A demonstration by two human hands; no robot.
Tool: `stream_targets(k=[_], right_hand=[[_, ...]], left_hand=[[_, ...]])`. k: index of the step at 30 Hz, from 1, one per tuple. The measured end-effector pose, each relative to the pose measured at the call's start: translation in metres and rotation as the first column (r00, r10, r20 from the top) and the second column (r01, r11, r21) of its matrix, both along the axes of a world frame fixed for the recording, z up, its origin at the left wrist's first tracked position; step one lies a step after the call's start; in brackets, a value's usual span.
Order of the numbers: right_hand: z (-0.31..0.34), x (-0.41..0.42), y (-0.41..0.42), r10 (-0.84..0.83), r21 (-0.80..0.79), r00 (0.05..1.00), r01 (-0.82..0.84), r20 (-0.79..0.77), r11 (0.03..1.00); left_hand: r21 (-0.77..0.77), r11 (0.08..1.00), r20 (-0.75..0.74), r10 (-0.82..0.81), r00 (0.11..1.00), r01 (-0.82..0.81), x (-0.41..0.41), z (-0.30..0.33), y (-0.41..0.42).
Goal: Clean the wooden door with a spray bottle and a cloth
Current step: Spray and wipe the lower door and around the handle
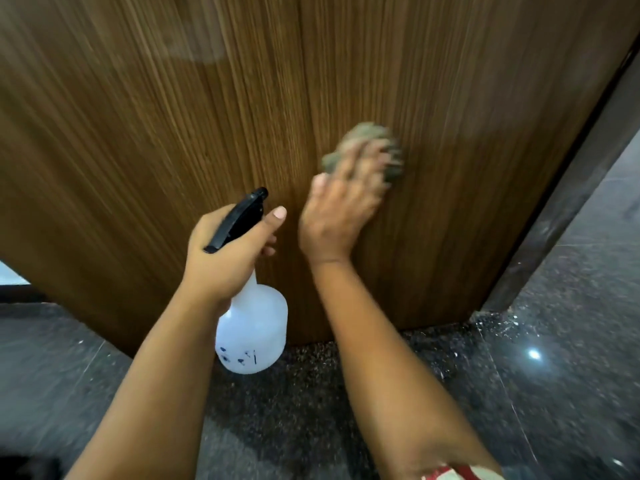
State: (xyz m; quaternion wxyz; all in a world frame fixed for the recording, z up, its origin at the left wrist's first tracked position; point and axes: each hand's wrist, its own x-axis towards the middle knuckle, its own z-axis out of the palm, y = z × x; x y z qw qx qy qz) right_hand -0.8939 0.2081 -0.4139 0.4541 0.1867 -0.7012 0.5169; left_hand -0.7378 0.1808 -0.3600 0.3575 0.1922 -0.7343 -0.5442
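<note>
The brown wooden door (pixel 173 116) with vertical grain fills most of the view. My left hand (pixel 228 258) grips the neck of a white spray bottle (pixel 252 334) with a black trigger head (pixel 239 220), held just in front of the door's lower part. My right hand (pixel 343 209) presses a grey-green cloth (pixel 363 136) flat against the door, fingers spread over it; the hand and cloth are motion-blurred.
Dark speckled stone floor (pixel 311 410) lies below the door. A dark door frame (pixel 571 188) runs along the door's right edge, with glossy dark tiles (pixel 588 341) beside it. A bright strip (pixel 10 275) shows at the far left.
</note>
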Motion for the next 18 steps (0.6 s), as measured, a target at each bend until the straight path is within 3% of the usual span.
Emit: stream_targets(k=[1, 3, 5, 6, 7, 9, 10, 12, 13, 15, 17, 18], right_hand=[[-0.018, 0.013, -0.011, 0.068, 0.231, 0.987, -0.033, -0.146, 0.972], [-0.065, 0.048, -0.026, 0.387, 0.649, 0.857, -0.084, -0.339, 0.756], [-0.095, 0.05, -0.015, 0.519, 0.847, 0.78, 0.028, -0.351, 0.531], [-0.101, 0.042, -0.012, 0.507, 0.858, 0.78, 0.073, -0.366, 0.508], [-0.097, 0.033, -0.007, 0.474, 0.843, 0.801, 0.067, -0.365, 0.534], [-0.074, 0.019, -0.006, 0.271, 0.726, 0.885, 0.101, -0.378, 0.68], [-0.055, 0.009, -0.004, 0.12, 0.613, 0.929, 0.13, -0.351, 0.779], [-0.012, -0.008, 0.0, -0.088, 0.231, 0.987, 0.118, -0.137, 0.966], [0.009, -0.015, 0.001, -0.117, -0.015, 0.993, 0.117, 0.001, 0.993], [0.042, -0.016, -0.005, -0.093, -0.366, 0.965, 0.182, 0.247, 0.913], [0.061, 0.009, -0.031, -0.101, -0.37, 0.945, 0.218, 0.312, 0.903], [0.064, 0.029, -0.05, -0.127, -0.276, 0.968, 0.186, 0.219, 0.943]], left_hand=[[0.013, 1.0, -0.031, 0.01, 0.999, -0.009, 0.004, 0.004, -0.004], [-0.017, 1.0, -0.039, 0.026, 0.999, -0.026, 0.015, 0.01, -0.01], [-0.064, 0.997, 0.002, 0.032, 0.999, -0.032, 0.026, 0.011, -0.016], [-0.071, 0.997, 0.017, 0.034, 0.999, -0.032, 0.033, 0.009, -0.02], [-0.072, 0.997, 0.039, 0.044, 0.998, -0.041, 0.04, 0.008, -0.023], [-0.065, 0.993, 0.078, 0.099, 0.992, -0.094, 0.055, 0.002, -0.036], [-0.064, 0.991, 0.098, 0.126, 0.987, -0.12, 0.062, -0.001, -0.042], [-0.055, 0.98, 0.1, 0.194, 0.976, -0.189, 0.077, -0.006, -0.052], [-0.058, 0.973, 0.095, 0.229, 0.969, -0.224, 0.084, -0.008, -0.057], [-0.095, 0.959, 0.084, 0.276, 0.958, -0.268, 0.094, -0.01, -0.063], [-0.088, 0.95, 0.052, 0.304, 0.951, -0.299, 0.105, -0.004, -0.072], [-0.068, 0.947, 0.031, 0.317, 0.948, -0.314, 0.11, 0.003, -0.079]])
